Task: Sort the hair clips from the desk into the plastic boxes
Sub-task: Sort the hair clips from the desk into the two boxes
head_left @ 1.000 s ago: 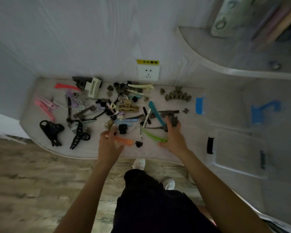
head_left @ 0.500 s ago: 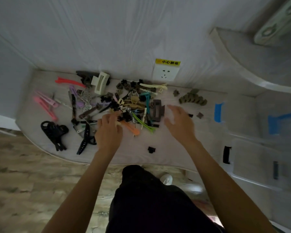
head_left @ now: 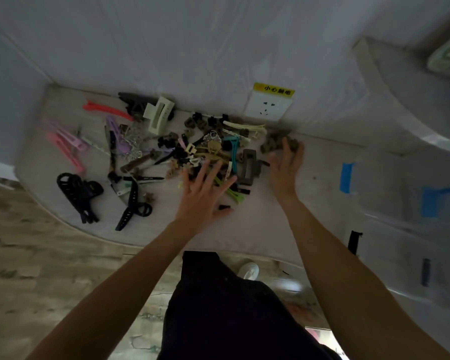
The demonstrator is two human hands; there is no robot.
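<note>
Hair clips [head_left: 166, 152] of many colours lie heaped on the pale desk [head_left: 257, 229]. My left hand [head_left: 202, 193] lies flat with spread fingers on the front of the heap, over a green clip [head_left: 233, 194] and next to a small black clip [head_left: 224, 207]. Farther right, my right hand [head_left: 286, 165] reaches toward the wall, its fingertips touching a cluster of small brown clips [head_left: 272, 142]. A brown rectangular claw clip [head_left: 250, 166] sits between my hands. Clear plastic boxes [head_left: 400, 255] with black latches stand at the right.
A black claw clip [head_left: 78, 193], pink clips [head_left: 65, 146], a red clip [head_left: 105, 109] and a cream claw clip [head_left: 157, 114] lie left. A wall socket [head_left: 268, 106] sits behind the heap. Blue tape [head_left: 347, 176] marks the desk at right. A curved shelf [head_left: 400, 100] rises at the right.
My left hand let go of the orange clip and spread flat on the heap. My right hand moved farther back to the small brown clips. The clips are bunched closer together.
</note>
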